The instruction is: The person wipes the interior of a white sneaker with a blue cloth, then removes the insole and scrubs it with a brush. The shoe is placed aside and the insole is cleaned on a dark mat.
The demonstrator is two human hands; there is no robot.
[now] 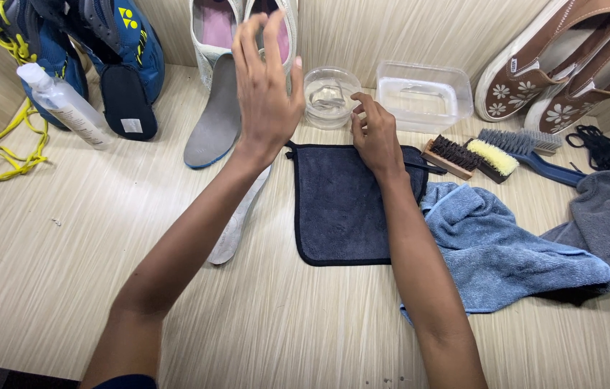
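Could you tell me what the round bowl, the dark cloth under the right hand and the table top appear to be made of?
The round bowl looks like clear plastic or glass: see-through with glossy highlights. The dark cloth seems to be soft matte microfibre with a stitched black edge. The table top looks like pale wood-grain laminate, smooth with fine streaks. The right hand rests at the cloth's top edge.

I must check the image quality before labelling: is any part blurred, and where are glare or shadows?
Head view: the left hand is slightly motion-blurred at the fingertips; the right hand and dark cloth are sharp. Head view: light is soft and even, with faint shadows under the arms; small highlights glint on the clear bowl.
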